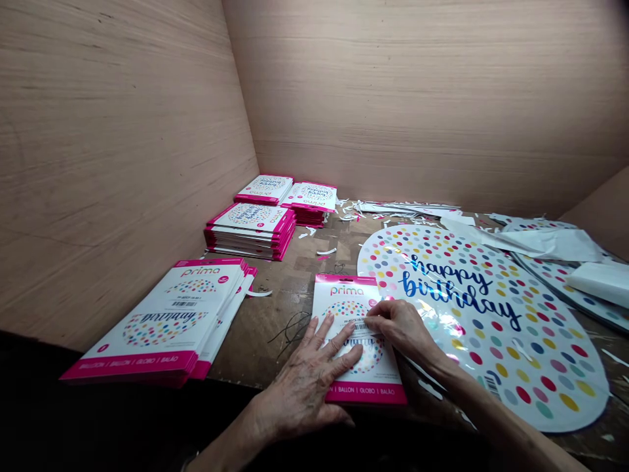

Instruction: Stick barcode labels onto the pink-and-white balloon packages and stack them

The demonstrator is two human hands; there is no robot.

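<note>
A flat white and pink balloon packet, marked "prima", lies at the front edge of the table. My left hand rests flat on its lower left part, fingers spread. A white barcode label runs across the packet's printed picture. At the label's right end, my right hand has thumb and forefinger pinched together; the fingertips partly cover it. Just right of the packet is a large flat "happy birthday" balloon with coloured dots, partly under my right forearm.
A fanned stack of labelled packets overhangs the front edge at left. Behind it stand more packet stacks. White paper scraps and black threads litter the table. White sheets lie on more balloons at right. Wooden panels enclose the back and sides.
</note>
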